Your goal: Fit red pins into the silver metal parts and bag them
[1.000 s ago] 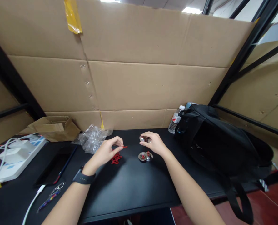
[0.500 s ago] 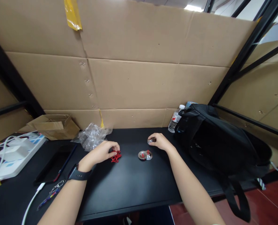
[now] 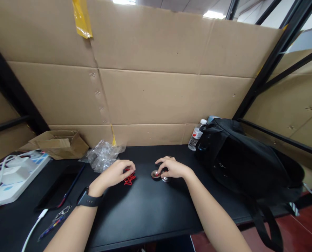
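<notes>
On the black table, my left hand [image 3: 119,171] curls its thumb and fingers around part of a bunched red cord [image 3: 130,179]. Two small shiny metal discs with red bits in the middle, which look like little finger cymbals, lie right of centre. The left disc [image 3: 155,174] shows most of its face; the right disc [image 3: 165,179] is partly covered by my fingers. My right hand [image 3: 173,168] hovers over them with its fingers apart, thumb and a fingertip close to the discs. Whether they touch is unclear. Behind this hand a small dark round item is mostly hidden.
Left are crumpled clear plastic [image 3: 103,155], an open cardboard box [image 3: 61,145], a phone [image 3: 60,187], a keychain [image 3: 54,222] and a white power strip [image 3: 19,180]. Right stand a water bottle [image 3: 196,135] and a black backpack [image 3: 248,164]. A cardboard wall [image 3: 150,98] closes the back.
My right hand has let go of the small round item behind the discs and moved nearer and left, over the discs, with fingers spread. My left hand stays at the red cord.
</notes>
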Available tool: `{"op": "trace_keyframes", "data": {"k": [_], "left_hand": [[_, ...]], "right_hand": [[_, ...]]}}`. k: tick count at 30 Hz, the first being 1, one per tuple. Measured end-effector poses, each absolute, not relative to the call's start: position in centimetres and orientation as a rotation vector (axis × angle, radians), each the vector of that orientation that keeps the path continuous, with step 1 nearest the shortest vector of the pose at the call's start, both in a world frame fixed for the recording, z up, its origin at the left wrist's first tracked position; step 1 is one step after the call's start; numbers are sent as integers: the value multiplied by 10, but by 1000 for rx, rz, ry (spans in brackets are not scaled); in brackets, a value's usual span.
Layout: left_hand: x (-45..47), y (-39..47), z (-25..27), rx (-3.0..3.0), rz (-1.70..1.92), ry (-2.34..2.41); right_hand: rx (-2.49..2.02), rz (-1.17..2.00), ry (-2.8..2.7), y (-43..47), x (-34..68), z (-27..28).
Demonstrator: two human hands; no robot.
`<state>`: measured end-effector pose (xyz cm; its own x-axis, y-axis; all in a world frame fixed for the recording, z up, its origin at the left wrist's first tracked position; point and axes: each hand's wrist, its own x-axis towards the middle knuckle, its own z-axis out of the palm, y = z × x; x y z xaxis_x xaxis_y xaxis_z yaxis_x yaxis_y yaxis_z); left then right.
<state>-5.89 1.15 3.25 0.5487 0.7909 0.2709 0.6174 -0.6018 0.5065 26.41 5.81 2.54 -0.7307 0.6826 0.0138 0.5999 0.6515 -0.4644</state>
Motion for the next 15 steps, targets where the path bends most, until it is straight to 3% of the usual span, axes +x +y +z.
{"op": "trace_keyframes", "data": {"k": [5,15], "left_hand": [[-44,8,29,2428,727,1140],[-9,3,13,1878,849,890]], "right_hand": [[-893,564,-2537,54,249,25],[-584,872,-2196,36,223,31]]}}
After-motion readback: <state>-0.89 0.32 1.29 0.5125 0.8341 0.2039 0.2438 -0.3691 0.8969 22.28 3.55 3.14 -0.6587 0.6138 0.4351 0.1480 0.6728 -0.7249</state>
